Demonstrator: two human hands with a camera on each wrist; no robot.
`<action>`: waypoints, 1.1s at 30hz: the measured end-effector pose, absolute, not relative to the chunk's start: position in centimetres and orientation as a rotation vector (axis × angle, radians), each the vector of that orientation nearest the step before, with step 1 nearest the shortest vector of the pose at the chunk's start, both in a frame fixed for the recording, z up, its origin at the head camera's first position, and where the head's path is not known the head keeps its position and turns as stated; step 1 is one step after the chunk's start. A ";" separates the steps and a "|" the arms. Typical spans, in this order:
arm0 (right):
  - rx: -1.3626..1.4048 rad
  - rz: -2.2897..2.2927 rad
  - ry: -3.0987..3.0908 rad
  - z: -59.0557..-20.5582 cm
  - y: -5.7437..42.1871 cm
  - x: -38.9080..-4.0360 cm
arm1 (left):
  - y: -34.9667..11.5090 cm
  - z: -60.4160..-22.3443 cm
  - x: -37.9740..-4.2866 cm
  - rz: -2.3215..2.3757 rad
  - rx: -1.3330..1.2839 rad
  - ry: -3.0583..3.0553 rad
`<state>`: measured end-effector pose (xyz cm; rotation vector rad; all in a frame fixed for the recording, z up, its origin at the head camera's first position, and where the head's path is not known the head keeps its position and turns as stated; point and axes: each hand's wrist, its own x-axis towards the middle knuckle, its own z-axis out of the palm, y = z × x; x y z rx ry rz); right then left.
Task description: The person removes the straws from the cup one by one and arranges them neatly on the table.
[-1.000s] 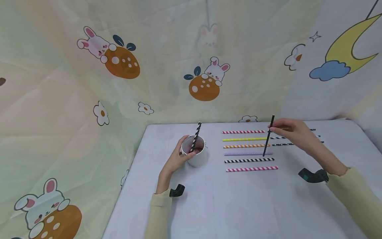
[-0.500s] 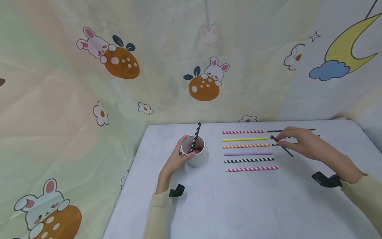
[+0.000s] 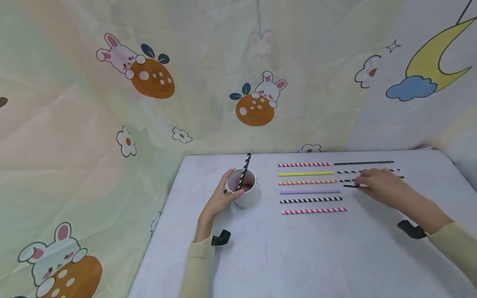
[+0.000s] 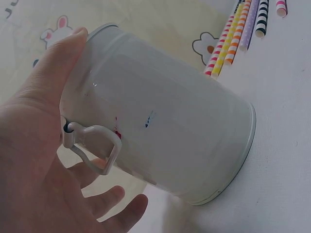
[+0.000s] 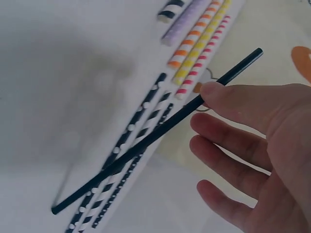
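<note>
My left hand (image 3: 219,199) grips a small white pail (image 3: 249,200) by its rim, thumb over the edge. In the left wrist view, a wire handle loop (image 4: 116,145) hangs by the palm. A black-and-white patterned straw (image 3: 244,170) leans inside the pail and sticks out above the rim. My right hand (image 3: 385,187) pinches a plain black straw (image 5: 141,145) between thumb and fingers. In the head view it lies low, close in front of several black-and-white straws, and the hand hides most of it. The right wrist view shows it crossing over those straws at a slant.
Left of the right hand lies a column of straws: red-striped (image 3: 303,164), yellow (image 3: 305,174), orange-striped (image 3: 307,182), purple (image 3: 309,191), black-striped (image 3: 311,200) and pink-striped (image 3: 314,211). A dotted black straw (image 3: 363,163) lies at the back right. A printed cloth wall (image 3: 208,82) rises behind the table.
My right hand has moved right and toward me, turning the black straw from upright to nearly level, down by the black-and-white straws. The left hand and pail have stayed put.
</note>
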<state>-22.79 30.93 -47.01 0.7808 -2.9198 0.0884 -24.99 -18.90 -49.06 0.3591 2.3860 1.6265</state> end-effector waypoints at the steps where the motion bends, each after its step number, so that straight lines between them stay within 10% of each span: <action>1: 0.770 0.085 -2.926 -47.3 31.0 -22.8 | -19.0 -49.5 -25.2 1.627 0.358 2.387; 33: 0.638 0.105 -3.005 -52.6 33.1 -24.8 | -19.4 -52.1 -26.0 1.666 0.372 2.450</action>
